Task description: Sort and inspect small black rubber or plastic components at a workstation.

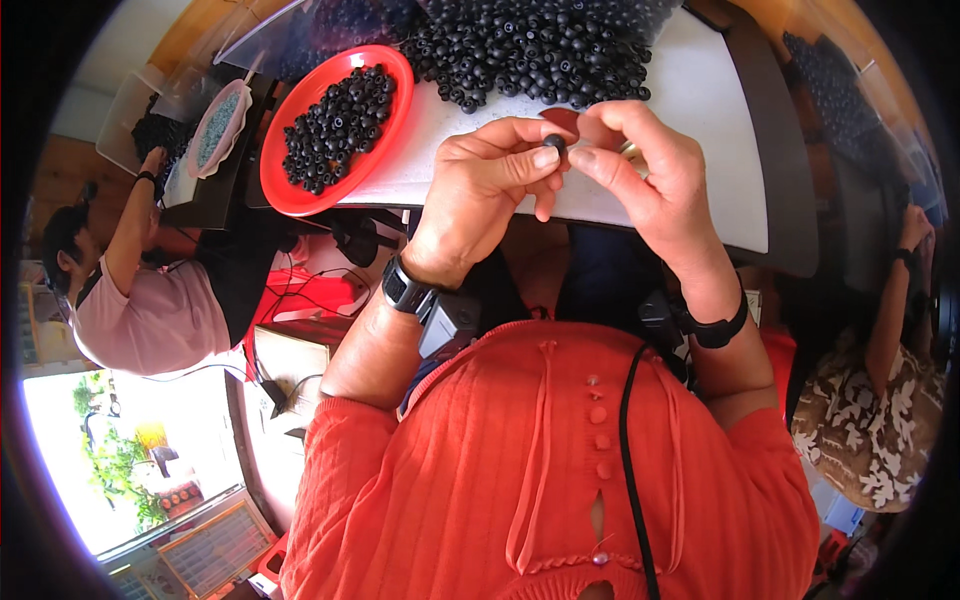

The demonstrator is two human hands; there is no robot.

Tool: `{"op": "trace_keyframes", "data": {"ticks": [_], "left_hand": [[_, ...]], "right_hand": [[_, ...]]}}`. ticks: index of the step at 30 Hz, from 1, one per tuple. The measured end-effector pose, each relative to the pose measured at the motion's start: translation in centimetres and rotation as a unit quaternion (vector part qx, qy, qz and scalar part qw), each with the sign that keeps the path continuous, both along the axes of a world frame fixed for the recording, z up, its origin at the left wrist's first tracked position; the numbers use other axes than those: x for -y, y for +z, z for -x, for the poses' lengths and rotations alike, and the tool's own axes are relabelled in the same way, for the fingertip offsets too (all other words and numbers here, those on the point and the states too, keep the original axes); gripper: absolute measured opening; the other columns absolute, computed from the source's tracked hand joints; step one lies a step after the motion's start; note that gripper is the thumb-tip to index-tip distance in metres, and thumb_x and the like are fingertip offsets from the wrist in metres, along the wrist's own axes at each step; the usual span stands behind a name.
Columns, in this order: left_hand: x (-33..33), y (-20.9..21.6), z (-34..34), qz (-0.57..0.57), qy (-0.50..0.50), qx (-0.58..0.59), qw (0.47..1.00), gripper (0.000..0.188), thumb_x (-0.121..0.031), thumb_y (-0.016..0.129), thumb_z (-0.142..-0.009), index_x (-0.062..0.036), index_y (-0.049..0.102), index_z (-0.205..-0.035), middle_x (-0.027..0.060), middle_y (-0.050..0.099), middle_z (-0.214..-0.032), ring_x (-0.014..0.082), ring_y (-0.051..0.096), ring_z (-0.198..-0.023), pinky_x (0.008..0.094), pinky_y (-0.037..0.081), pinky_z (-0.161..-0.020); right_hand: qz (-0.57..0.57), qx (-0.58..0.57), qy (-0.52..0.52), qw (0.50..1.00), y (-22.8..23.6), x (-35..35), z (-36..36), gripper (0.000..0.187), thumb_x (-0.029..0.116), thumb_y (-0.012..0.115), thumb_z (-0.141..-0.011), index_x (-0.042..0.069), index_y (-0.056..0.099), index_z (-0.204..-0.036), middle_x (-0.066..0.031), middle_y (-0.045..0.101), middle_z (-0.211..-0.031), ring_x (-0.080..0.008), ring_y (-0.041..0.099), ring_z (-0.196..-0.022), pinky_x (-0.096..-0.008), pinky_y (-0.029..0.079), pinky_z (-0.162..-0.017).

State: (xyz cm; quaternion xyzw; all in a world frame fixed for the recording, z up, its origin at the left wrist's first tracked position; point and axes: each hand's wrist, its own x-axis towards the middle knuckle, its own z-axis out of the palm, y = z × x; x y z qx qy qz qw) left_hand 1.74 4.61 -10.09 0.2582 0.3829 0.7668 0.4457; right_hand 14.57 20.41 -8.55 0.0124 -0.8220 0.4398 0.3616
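Observation:
Both of my hands meet above the near edge of the white table top (420, 130). Between thumb and fingertips, my left hand (480, 180) pinches a small round black part (554, 143). My right hand (650, 165) is closed on a small knife, whose short, pointed blade (562, 120) looks dark red and lies close above the part. The knife's handle is mostly hidden in my fingers. Left of my hands stands a red oval plate (402, 90) with many similar black parts (335, 130). A large pile of black parts (530, 50) lies just beyond my fingers.
A clear plastic sheet or bin wall (290, 30) rises at the far left of the pile. To the left, a person (150, 310) reaches toward a pink dish (218, 130) of pale pieces. Another person (870, 410) sits at the right. Cables (320, 290) hang below the table.

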Motion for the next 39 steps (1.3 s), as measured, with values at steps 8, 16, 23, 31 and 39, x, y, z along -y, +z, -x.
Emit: {"op": "trace_keyframes", "data": {"ticks": [8,16,23,31,39], "left_hand": [[-0.1,-0.4,0.3,0.034,0.039,-0.085,0.995,0.024,-0.001,0.061,-0.102,0.0060,0.068,-0.123,0.0142,0.071,-0.102,0.0192,0.068,-0.085,0.0311,0.056,-0.062],[-0.7,-0.7,0.2,0.003,0.050,-0.048,0.998,0.021,0.001,0.060,-0.102,0.0073,0.068,-0.121,0.0142,0.072,-0.099,0.0182,0.069,-0.082,0.0307,0.057,-0.060],[-0.5,-1.2,0.3,0.008,0.047,-0.049,0.998,0.022,0.003,0.058,-0.102,0.0076,0.068,-0.122,0.0146,0.071,-0.099,0.0182,0.068,-0.080,0.0302,0.057,-0.062],[-0.4,-0.7,-0.1,0.006,0.066,-0.050,0.997,0.024,0.003,0.057,-0.102,0.0080,0.068,-0.123,0.0153,0.071,-0.097,0.0186,0.068,-0.077,0.0304,0.057,-0.063],[-0.3,-1.0,0.5,-0.010,0.052,-0.014,0.999,0.026,0.002,0.056,-0.103,0.0084,0.067,-0.125,0.0159,0.070,-0.095,0.0202,0.067,-0.076,0.0316,0.057,-0.064]], "right_hand": [[-0.002,0.114,-0.064,0.991,0.0,-1.6,-0.1,0.029,0.031,0.074,-0.097,0.004,0.069,-0.086,-0.0083,0.059,-0.061,-0.0192,0.056,-0.054,-0.0345,0.043,-0.053],[-0.024,0.131,-0.057,0.989,-0.6,-1.7,0.2,0.036,0.037,0.071,-0.098,0.006,0.067,-0.081,-0.0085,0.052,-0.054,-0.0235,0.051,-0.048,-0.0373,0.039,-0.050],[-0.023,0.128,-0.048,0.990,-0.6,-1.7,0.2,0.034,0.036,0.071,-0.098,0.007,0.070,-0.081,-0.0084,0.052,-0.053,-0.0221,0.050,-0.047,-0.0370,0.039,-0.049],[-0.031,0.132,-0.047,0.990,-0.7,-1.7,0.3,0.032,0.035,0.074,-0.096,0.007,0.070,-0.079,-0.0073,0.050,-0.052,-0.0210,0.047,-0.046,-0.0369,0.037,-0.048],[-0.034,0.108,-0.043,0.993,-1.2,-1.7,0.3,0.036,0.037,0.074,-0.096,0.007,0.068,-0.078,-0.0083,0.048,-0.053,-0.0221,0.047,-0.047,-0.0369,0.038,-0.049]]}}
